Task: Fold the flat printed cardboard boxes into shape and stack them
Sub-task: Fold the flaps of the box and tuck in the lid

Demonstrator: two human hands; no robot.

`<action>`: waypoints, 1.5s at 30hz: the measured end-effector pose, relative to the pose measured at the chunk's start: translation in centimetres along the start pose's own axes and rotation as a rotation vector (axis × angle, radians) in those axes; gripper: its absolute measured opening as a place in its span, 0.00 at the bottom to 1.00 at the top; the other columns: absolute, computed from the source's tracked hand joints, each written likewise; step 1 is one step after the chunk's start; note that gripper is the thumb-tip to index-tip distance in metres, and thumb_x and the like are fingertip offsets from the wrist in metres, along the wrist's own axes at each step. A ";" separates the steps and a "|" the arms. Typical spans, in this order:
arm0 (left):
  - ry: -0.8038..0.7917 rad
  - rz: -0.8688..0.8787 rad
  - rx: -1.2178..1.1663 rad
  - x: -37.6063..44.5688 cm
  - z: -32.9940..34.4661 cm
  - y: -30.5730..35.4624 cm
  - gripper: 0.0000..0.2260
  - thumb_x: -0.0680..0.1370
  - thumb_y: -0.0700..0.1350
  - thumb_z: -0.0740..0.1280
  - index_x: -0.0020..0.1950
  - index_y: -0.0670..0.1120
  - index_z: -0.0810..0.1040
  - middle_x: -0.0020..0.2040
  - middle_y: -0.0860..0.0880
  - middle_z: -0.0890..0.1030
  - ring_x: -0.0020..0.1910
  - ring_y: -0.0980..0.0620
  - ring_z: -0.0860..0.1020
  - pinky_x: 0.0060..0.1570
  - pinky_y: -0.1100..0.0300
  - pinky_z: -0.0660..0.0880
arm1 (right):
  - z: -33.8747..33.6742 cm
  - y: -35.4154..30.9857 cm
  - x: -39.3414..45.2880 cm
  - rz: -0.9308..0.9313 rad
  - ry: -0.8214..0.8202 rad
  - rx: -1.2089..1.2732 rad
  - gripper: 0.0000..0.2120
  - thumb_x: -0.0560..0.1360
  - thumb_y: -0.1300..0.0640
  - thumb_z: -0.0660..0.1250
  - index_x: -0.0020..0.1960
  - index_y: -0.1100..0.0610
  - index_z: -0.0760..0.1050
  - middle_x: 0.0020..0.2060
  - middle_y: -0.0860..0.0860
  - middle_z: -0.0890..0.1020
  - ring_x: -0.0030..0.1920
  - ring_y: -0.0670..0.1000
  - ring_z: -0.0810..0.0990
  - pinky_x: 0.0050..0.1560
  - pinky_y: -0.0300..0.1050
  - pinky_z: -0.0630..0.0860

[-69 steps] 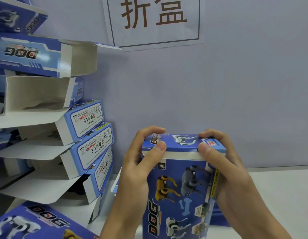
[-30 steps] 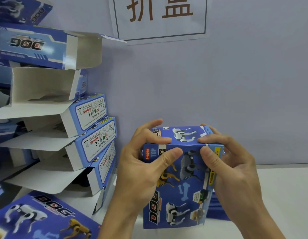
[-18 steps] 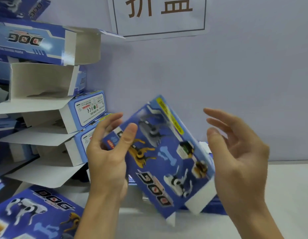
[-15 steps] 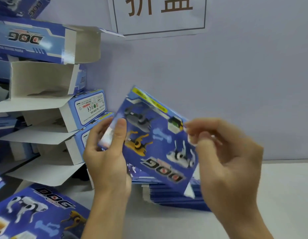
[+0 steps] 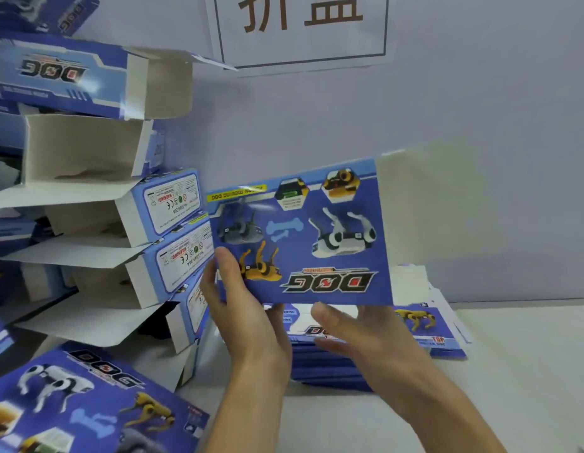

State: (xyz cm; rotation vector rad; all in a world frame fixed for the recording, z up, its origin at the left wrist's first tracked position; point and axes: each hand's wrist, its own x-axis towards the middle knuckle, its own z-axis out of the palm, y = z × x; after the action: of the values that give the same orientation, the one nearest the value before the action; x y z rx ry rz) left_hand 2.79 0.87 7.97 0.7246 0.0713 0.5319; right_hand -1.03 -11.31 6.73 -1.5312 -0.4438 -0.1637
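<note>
The white tabletop (image 5: 529, 371) carries a low pile of flat boxes (image 5: 428, 335) at the wall, a leaning stack of folded boxes (image 5: 160, 230) at left, and one blue box (image 5: 88, 403) in front.

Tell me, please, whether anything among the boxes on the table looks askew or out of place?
Yes. The stack of folded boxes on the left looks untidy: they sit staggered and tilted, with white flaps hanging open. The box held by the left hand and right hand is upside down, its DOG lettering inverted. Nothing looks torn.
</note>
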 end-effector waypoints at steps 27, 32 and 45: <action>-0.440 0.063 0.708 -0.8 -0.2 2.9 0.08 0.77 0.52 0.72 0.49 0.49 0.79 0.34 0.52 0.83 0.32 0.55 0.83 0.27 0.61 0.76 | -4.9 0.9 -0.6 0.253 -0.154 -0.271 0.43 0.48 0.27 0.78 0.58 0.39 0.70 0.48 0.36 0.84 0.51 0.43 0.85 0.53 0.47 0.83; -0.408 -0.036 0.736 -0.3 -1.5 2.3 0.04 0.77 0.44 0.68 0.50 0.51 0.76 0.39 0.43 0.84 0.37 0.44 0.85 0.34 0.49 0.82 | -4.9 1.9 -0.7 0.208 -0.077 -0.258 0.51 0.46 0.25 0.78 0.64 0.28 0.59 0.56 0.36 0.82 0.58 0.46 0.83 0.57 0.50 0.82; -0.232 0.000 0.664 -1.4 -3.9 1.0 0.08 0.79 0.42 0.60 0.51 0.51 0.78 0.42 0.38 0.84 0.39 0.38 0.82 0.41 0.43 0.80 | -4.3 1.3 -0.2 0.257 -0.258 -0.239 0.37 0.74 0.66 0.72 0.71 0.36 0.63 0.56 0.39 0.83 0.54 0.42 0.83 0.47 0.41 0.83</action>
State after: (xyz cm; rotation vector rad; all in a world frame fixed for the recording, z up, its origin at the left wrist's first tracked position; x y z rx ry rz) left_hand 0.19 3.23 5.48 1.4301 0.0304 0.4183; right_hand 0.05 -15.55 5.54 -1.8393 -0.4370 0.1894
